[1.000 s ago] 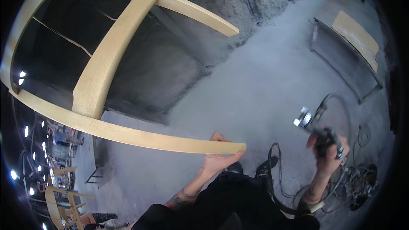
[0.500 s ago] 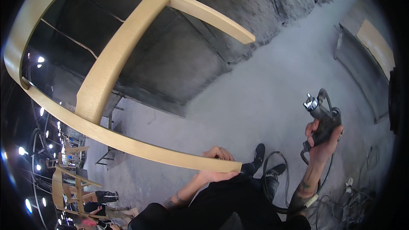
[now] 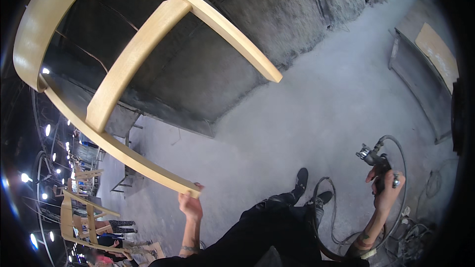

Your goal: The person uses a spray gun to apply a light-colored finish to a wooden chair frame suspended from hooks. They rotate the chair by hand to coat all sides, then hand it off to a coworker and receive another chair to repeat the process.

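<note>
A pale wooden chair frame [image 3: 132, 59] fills the upper left, with a broad curved back, two long rails and a crosspiece between them. My left hand [image 3: 191, 205] grips the near end of its lower rail, fingers wrapped round the wood. The other rail's end stands free over the floor. At the right, my right hand [image 3: 388, 188] holds a spray gun [image 3: 378, 163] by its handle, its metal head turned to the left, toward the frame but well apart from it. A hose runs from the gun down past my forearm.
Behind the frame stands a dusty grey booth wall [image 3: 277, 15]. At the right is a metal stand [image 3: 413, 81] with a pale board [image 3: 438, 54]. Tangled hoses [image 3: 410, 240] lie at lower right. Another chair frame [image 3: 91, 217] and people are at lower left, over the dusty floor [image 3: 257, 143].
My left hand has moved left and slightly down with the rail end, and the chair frame has turned. The spray gun has dropped lower and its angle differs.
</note>
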Available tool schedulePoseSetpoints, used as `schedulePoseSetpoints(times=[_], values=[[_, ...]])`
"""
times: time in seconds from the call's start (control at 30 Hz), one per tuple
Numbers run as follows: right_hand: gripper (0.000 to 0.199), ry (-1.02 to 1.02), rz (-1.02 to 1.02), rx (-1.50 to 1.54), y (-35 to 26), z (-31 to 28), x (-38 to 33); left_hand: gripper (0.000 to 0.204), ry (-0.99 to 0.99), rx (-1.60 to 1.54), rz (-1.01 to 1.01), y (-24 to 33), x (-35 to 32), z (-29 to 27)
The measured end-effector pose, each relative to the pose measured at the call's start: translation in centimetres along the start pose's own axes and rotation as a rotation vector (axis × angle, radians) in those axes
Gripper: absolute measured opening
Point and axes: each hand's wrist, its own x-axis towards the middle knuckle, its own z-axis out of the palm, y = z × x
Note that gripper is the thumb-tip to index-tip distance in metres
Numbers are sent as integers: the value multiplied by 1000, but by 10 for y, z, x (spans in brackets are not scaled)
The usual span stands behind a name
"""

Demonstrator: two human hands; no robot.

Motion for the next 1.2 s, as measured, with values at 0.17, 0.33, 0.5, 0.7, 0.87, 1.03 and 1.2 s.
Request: schedulePoseSetpoints(times=[0.17,0.33,0.5,0.7,0.87,1.03,1.2], values=[[76,67,-65,376,-44,-16,2,37,262,-317,-32,-2,52,-61],[75,90,-303,339,-129,1,26,37,356,-475,-68,-11,107,-93],[61,42,-426,326,-202,3,53,37,234,-520,-26,-19,163,-112],[57,103,-581,355,-210,-22,-7,52,352,-489,-68,-50,202,-121],[62,102,-473,334,-218,-57,-60,76,-182,-446,-243,-55,108,-17],[48,319,-571,450,-247,-95,-83,82,-738,-658,-655,-51,-71,75],[42,239,-637,453,-259,-107,-141,65,-619,-591,-670,-33,-118,66]])
